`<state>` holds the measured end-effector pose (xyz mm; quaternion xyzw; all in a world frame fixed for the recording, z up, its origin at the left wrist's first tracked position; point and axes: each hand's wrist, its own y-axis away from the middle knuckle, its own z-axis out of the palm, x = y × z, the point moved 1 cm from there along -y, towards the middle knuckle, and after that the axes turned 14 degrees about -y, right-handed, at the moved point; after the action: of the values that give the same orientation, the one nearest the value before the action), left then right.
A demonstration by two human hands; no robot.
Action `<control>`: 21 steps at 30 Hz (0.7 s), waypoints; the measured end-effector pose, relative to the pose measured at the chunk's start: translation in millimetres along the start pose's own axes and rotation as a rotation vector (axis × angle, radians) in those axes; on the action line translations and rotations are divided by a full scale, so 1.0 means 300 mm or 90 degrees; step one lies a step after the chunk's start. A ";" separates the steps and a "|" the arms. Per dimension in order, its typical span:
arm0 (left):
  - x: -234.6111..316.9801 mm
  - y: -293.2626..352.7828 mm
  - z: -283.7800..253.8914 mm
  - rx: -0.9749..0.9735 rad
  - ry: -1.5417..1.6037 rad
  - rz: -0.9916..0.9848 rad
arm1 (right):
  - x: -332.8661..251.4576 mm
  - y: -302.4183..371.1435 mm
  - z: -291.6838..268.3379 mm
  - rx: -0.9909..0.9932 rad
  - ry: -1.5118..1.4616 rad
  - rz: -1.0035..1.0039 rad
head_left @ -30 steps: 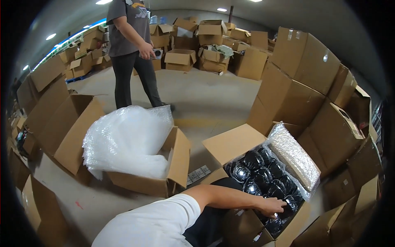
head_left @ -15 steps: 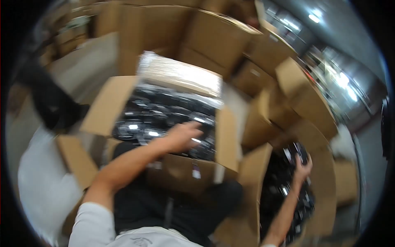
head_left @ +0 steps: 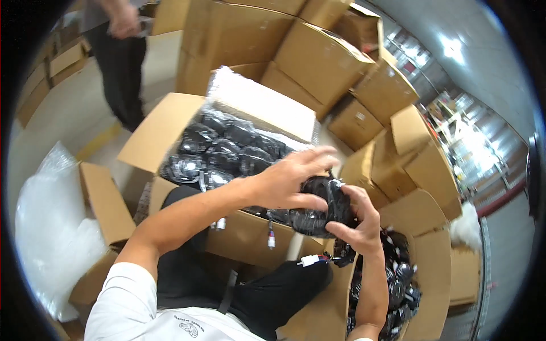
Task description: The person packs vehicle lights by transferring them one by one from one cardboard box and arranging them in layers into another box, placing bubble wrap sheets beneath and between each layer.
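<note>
A glossy black rounded part (head_left: pixel 317 219) in clear plastic wrap is held above the right edge of the open carton in front of me. My right hand (head_left: pixel 361 221) grips its right side, thumb in front and fingers behind. Stretched out and apart, the fingers of my left hand (head_left: pixel 290 179) reach over its upper left, and that thumb lies against the wrap. From the part hangs a short dark cable with a white connector (head_left: pixel 309 260), above my knee. Similar black parts (head_left: pixel 239 133) sit in rows in the carton (head_left: pixel 244 241).
Another open carton (head_left: pixel 435 273) at my right holds more black parts. Foam wrap (head_left: pixel 261 102) rests at the front carton's far side. A plastic bag (head_left: pixel 48 227) lies at left. Tall cartons (head_left: pixel 233 34) stand behind, and another person (head_left: pixel 119 62) stands at far left.
My right hand has come up from the right carton with a black part, over to the front carton. My left hand has moved up and right from the rows to meet it.
</note>
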<state>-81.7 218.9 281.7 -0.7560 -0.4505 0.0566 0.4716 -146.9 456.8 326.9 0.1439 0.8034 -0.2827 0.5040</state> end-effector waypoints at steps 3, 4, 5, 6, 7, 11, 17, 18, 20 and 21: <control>-0.095 0.042 -0.127 -0.329 0.134 -0.006 | 0.018 -0.087 0.141 -0.177 -0.079 0.030; -0.134 0.077 -0.141 -0.544 0.305 -0.098 | 0.030 -0.110 0.184 -0.242 -0.059 0.043; -0.130 0.117 -0.161 -0.591 0.336 -0.148 | 0.053 -0.131 0.207 -0.295 -0.031 0.058; -0.127 0.166 -0.178 -0.610 0.386 -0.232 | 0.089 -0.145 0.247 -0.320 -0.117 0.099; -0.130 0.210 -0.192 -0.628 0.436 -0.318 | 0.108 -0.155 0.285 -0.299 -0.190 0.113; -0.202 0.287 -0.256 -0.413 0.442 -0.503 | 0.212 -0.190 0.282 -0.132 -0.353 0.103; -0.681 0.302 -0.347 0.166 0.545 -0.716 | 0.400 -0.214 0.197 0.093 -0.524 0.007; -0.792 0.331 -0.325 0.248 0.552 -0.757 | 0.421 -0.214 0.193 0.108 -0.523 0.006; -0.993 0.401 -0.318 0.341 0.551 -0.847 | 0.438 -0.231 0.203 0.121 -0.536 -0.001; -1.060 0.426 -0.307 0.376 0.517 -0.895 | 0.448 -0.237 0.210 0.122 -0.532 0.007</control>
<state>-141.3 -94.6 126.6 -0.1097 -0.5771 -0.4083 0.6988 -198.4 355.0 208.3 0.0675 0.4994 -0.3877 0.7719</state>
